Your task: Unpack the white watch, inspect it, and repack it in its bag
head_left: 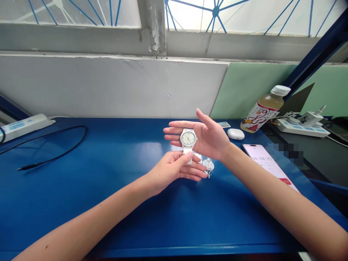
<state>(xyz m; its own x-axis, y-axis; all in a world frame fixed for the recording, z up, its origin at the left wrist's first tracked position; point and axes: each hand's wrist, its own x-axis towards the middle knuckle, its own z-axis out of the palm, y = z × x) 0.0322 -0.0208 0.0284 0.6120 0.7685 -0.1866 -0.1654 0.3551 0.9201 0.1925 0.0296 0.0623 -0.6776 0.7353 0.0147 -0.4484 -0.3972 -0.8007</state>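
A white wristwatch with a round pale dial is held up over the desk, its dial facing me. My left hand pinches the lower strap between thumb and fingers. Behind the watch, my right hand is spread flat, palm toward me, its fingers pointing left and its thumb up. The watch case lies against the right fingers, which do not close on it. Partly hidden behind my left fingertips, a small clear plastic item rests on the desk; its kind is unclear.
On the blue desk, a white earbud case, a phone showing a timer and a drink bottle stand to the right. A power strip lies beyond them. At left are another power strip and a black cable.
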